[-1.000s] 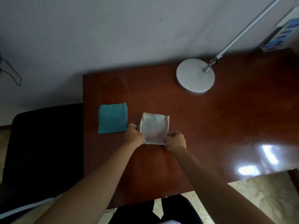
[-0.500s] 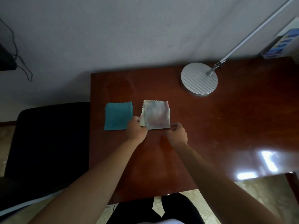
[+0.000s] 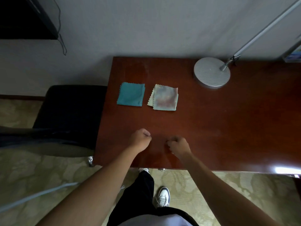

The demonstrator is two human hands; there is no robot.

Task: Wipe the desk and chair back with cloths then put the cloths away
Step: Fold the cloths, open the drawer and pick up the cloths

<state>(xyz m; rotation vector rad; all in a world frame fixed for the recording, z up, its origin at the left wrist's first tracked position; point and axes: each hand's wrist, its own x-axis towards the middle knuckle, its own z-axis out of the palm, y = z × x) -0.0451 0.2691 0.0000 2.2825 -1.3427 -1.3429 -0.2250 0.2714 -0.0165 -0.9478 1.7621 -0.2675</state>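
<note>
Dark reddish wood surface is sitting against a plain grey wall, pretty glossy. Two folded cloths with zigzag edges are lying side by side near its far left corner, not touching: a teal cloth close to the left edge, and a pale mottled cloth with pinkish blotches just right of it. Both hands are hovering over the near side, well apart from the cloths. The left hand and right hand are both showing fingers curled in, holding nothing. A black chair is sitting off the left edge, and a round lamp base is standing at the back.
</note>
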